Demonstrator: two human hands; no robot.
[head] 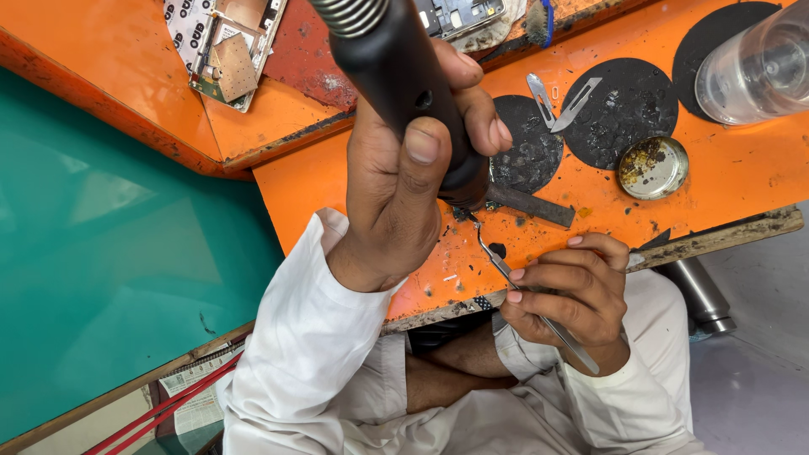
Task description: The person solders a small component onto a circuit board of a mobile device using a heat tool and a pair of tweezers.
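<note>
The left hand (404,177) is clenched round one thick black cylindrical hot-air tool handle (403,76), whose long axis runs from 11 o'clock down to 5 o'clock, its nozzle end just above the orange wooden workbench (742,168). The right hand (569,295), at 4 o'clock from that nozzle, pinches one pair of slim curved steel tweezers (506,274) pointing toward 11 o'clock, tips almost meeting the nozzle. Nearby lie two steel blades (556,101), four black round pads (624,114) and one round tin (653,167).
</note>
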